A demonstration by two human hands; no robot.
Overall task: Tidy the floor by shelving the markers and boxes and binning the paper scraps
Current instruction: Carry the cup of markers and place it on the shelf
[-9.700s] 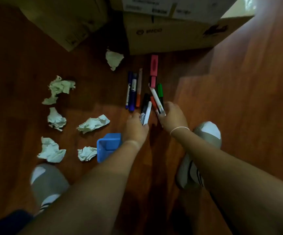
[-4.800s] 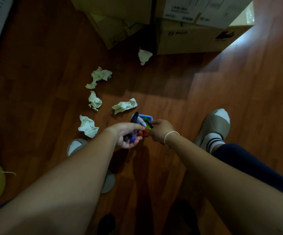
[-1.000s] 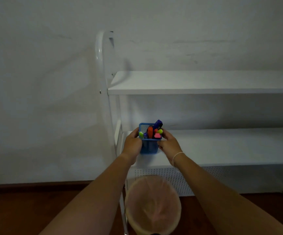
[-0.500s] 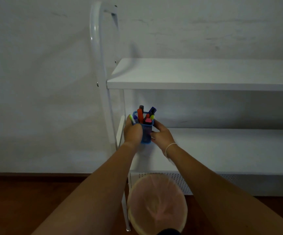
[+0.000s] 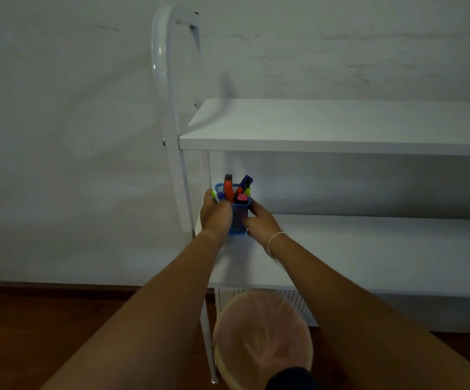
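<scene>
Markers (image 5: 235,190) stand upright in a blue mesh holder (image 5: 238,218), caps up: orange, purple, pink, yellow and green tips visible. Holder sits at the left end of the lower shelf (image 5: 368,249) of the white rack, base on the board. Left hand (image 5: 216,213) and right hand (image 5: 260,223) grip its sides, fingers curled round it. A lined bin (image 5: 262,342) stands on the floor below. Half a second ago the holder sat slightly higher between the hands.

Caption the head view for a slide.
Both hands, left and right, set a blue mesh pen holder of markers on the white shelf.
</scene>
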